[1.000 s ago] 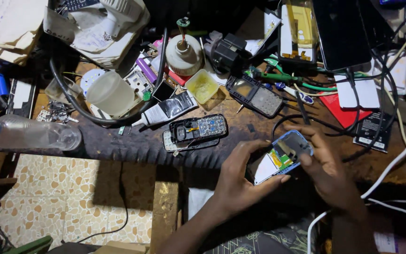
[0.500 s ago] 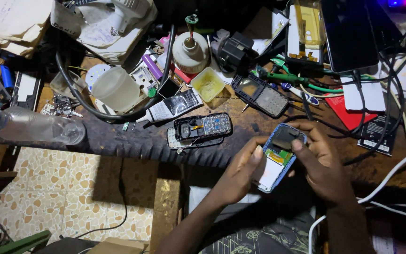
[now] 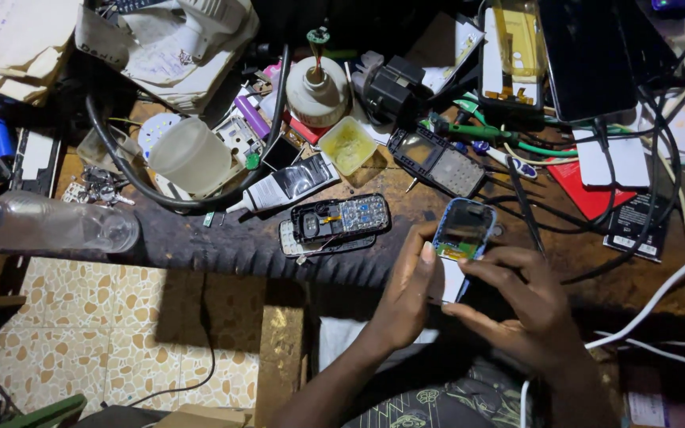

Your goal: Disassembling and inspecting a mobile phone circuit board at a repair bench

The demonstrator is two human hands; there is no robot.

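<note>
Since a second ago I've pulled the little blue phone (image 3: 461, 238) up off the surface (image 3: 223, 242) edge and tilted it. Left hand (image 3: 406, 297) grips its side, right hand (image 3: 529, 313) fingers pinch the bottom end. Opened keypad phone (image 3: 334, 222) sits untouched nearby.

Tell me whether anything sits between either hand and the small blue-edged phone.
Nothing does. The left hand grips the blue-edged phone along its left side, and the right hand touches its lower right edge. The opened keypad phone lies apart on the workbench, to the left.
</note>
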